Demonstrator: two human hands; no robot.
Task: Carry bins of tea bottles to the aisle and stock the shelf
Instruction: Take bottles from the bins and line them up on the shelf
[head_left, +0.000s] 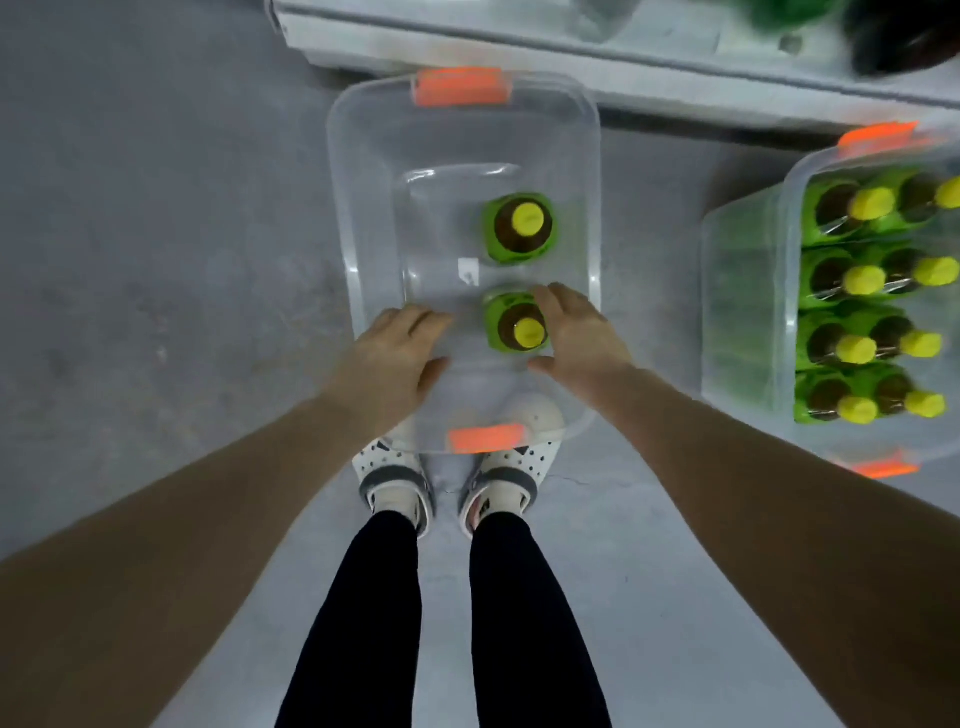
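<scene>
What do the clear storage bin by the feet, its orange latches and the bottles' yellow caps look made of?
Clear storage bin: thin glossy plastic, probably; the grey floor shows through its walls. Orange latches: opaque matte plastic, moulded clips by their look. Yellow bottle caps: likely plastic, opaque; blur hides any finish.

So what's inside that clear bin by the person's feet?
Two upright tea bottles with yellow caps, a far bottle and a near bottle, stand in the clear bin. The right hand covers part of the near bottle's side.
</scene>
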